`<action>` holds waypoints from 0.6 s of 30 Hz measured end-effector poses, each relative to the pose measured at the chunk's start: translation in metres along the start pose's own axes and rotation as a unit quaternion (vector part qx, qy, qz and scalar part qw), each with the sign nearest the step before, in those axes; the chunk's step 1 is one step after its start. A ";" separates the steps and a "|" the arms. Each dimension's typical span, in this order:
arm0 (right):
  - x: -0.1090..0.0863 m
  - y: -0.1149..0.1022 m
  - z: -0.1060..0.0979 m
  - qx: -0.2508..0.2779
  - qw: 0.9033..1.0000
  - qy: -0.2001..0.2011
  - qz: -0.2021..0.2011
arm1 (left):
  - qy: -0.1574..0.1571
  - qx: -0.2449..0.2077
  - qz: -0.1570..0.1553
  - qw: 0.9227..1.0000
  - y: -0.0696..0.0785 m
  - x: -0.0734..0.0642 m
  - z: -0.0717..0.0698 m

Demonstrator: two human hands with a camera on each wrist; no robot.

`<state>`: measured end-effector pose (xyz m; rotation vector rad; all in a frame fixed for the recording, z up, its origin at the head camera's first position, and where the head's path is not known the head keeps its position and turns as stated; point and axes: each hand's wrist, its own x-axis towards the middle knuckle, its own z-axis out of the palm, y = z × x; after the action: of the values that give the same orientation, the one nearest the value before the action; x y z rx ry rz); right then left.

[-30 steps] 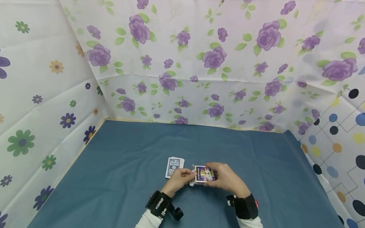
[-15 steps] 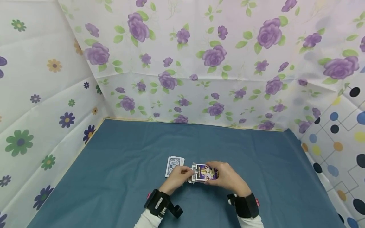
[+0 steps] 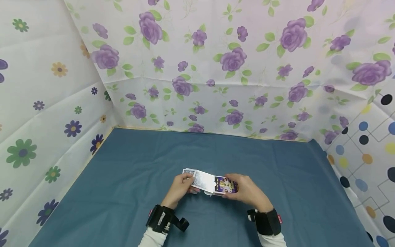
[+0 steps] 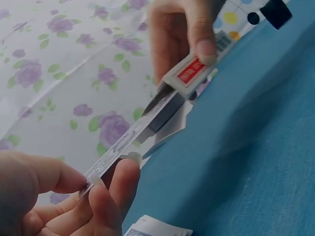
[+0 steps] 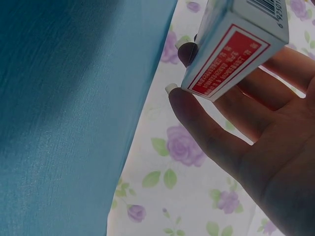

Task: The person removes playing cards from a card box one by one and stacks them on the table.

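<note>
My right hand [image 3: 246, 190] grips a purple-fronted playing card box [image 3: 226, 185] by its long edges, its flap open toward the left. In the right wrist view the box's narrow side [image 5: 227, 61] shows a red label, with the fingers around it. My left hand [image 3: 179, 188] pinches playing cards [image 3: 203, 180] by their outer end, thumb on top and fingers beneath. The cards stick far out of the box mouth, and their inner end is hidden inside. Under the left fingers, a small pile of blue-backed cards [image 4: 158, 228] lies on the cloth, partly covered in the head view.
A blue cloth [image 3: 139, 157] covers the table. A white sheet with purple roses [image 3: 232, 60] stands behind it, and other patterned sheets [image 3: 52, 113] close the left and right sides. Both wrists carry black camera straps [image 3: 160, 219].
My left hand has moved left, drawing the cards from inside the box out over the pile. The right hand keeps hold of the box and barely moves.
</note>
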<state>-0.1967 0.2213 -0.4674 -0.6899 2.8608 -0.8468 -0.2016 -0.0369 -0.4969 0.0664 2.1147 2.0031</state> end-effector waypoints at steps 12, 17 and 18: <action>-0.001 -0.002 0.000 0.001 1.000 0.001 0.000 | 0.049 -0.025 -0.014 0.998 -0.002 0.000 -0.011; -0.001 -0.002 0.000 0.002 1.000 0.000 -0.002 | 0.078 -0.018 -0.013 0.997 -0.004 0.001 -0.019; -0.001 -0.002 0.000 0.002 1.000 0.000 -0.003 | 0.085 -0.013 -0.013 0.996 -0.004 0.001 -0.021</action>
<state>-0.1947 0.2203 -0.4661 -0.6983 2.8577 -0.8543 -0.2060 -0.0574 -0.5005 -0.1404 2.1773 2.0877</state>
